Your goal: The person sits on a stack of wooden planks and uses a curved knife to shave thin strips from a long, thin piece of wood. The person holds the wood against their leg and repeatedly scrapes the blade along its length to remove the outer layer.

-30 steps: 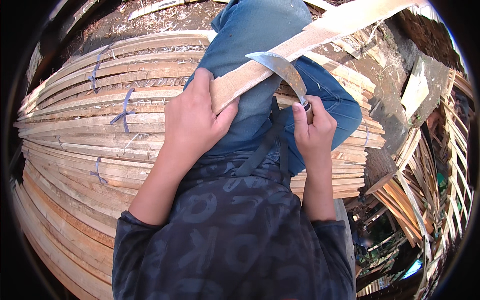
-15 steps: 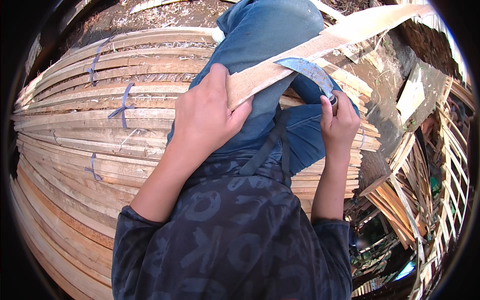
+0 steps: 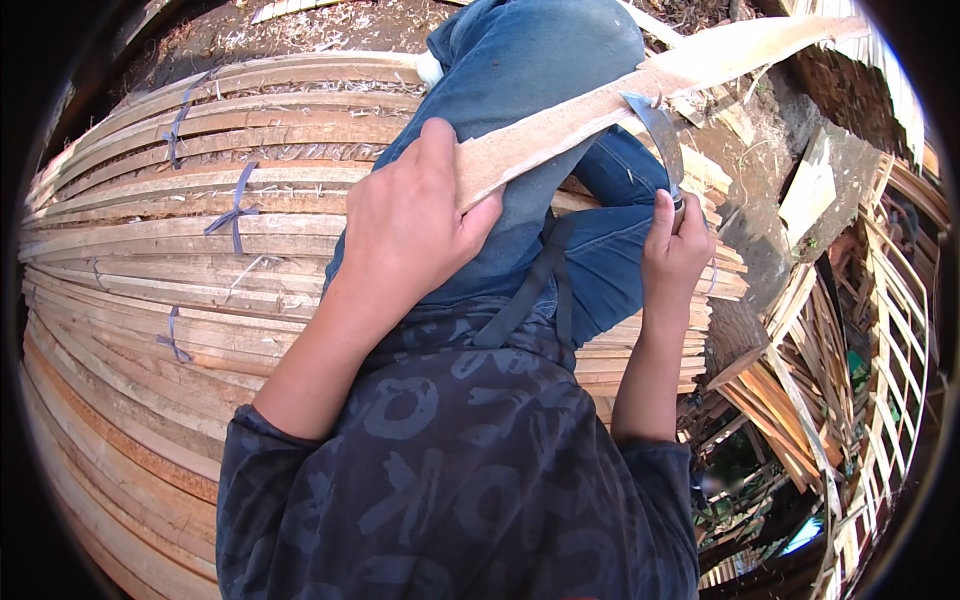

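A long pale wooden plank (image 3: 560, 138) lies slantwise across my raised thigh, its far end reaching the upper right. My left hand (image 3: 412, 212) is closed around its near end, thumb below and fingers over the top. In my right hand (image 3: 678, 240) is the handle of a sickle (image 3: 662, 140) with a curved metal blade; most of the handle is hidden by the fingers. The blade tip is at the plank's lower edge, where a small curled shaving (image 3: 656, 102) shows. My jeans (image 3: 540, 70) are under the plank.
Stacked wooden strips (image 3: 190, 240), bundled with purple ties (image 3: 236, 212), spread beneath me and to the left. At the right are a log end (image 3: 735, 350), a flat stone (image 3: 835, 185), loose split strips (image 3: 780, 420) and a slatted lattice (image 3: 895, 330). Shavings litter the ground beyond.
The sickle blade has moved right and away along the plank and turned more upright, and a small shaving now shows beside it. My left hand keeps its hold on the plank.
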